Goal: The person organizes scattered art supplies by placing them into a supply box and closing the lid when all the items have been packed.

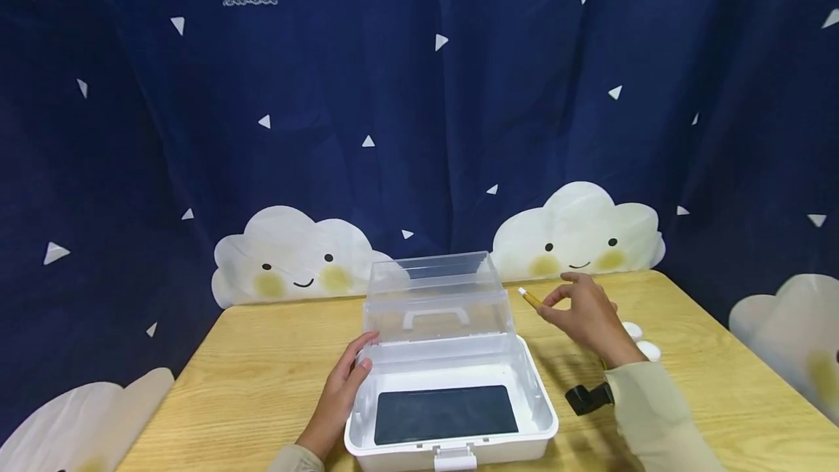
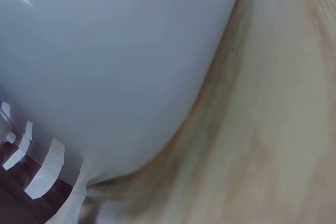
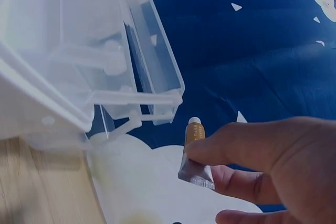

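A white storage box [image 1: 452, 449] sits on the table with its clear lid [image 1: 435, 275] raised behind it. My left hand [image 1: 341, 388] grips the box's left rim near the back corner. In the left wrist view, my left fingers [image 2: 23, 190] are only partly seen at the lower left. With thumb and fingers, my right hand [image 1: 586, 315] pinches a small tube [image 3: 195, 132] to the right of the lid. The tube has a white cap, an orange-yellow body and a flat silver crimped end. Its cap points up in the right wrist view.
A dark rectangular panel [image 1: 446, 414] lies on the box's floor. Two white round things [image 1: 649, 351] are partly hidden behind my right wrist. A black object [image 1: 586, 399] is beside the right sleeve. Behind the wooden table [image 1: 275, 370] hangs a dark blue curtain [image 1: 314, 108].
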Available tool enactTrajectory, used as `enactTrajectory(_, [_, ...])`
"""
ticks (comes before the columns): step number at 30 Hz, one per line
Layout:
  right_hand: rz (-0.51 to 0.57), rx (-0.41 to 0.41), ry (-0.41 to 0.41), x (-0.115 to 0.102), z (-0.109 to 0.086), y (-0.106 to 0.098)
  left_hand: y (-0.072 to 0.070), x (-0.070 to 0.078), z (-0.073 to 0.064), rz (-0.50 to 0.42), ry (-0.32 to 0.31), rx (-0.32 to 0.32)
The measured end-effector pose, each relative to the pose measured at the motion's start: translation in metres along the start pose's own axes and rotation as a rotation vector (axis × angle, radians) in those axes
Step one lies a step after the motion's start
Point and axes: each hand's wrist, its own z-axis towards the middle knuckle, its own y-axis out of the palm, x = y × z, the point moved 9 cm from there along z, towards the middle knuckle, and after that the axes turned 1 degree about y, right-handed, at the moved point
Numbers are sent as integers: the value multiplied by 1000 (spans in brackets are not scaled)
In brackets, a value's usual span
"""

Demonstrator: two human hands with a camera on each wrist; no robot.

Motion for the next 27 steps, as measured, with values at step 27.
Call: enactTrajectory(27, [26, -38, -47, -34, -8, 18, -1, -3, 2, 1, 2, -4])
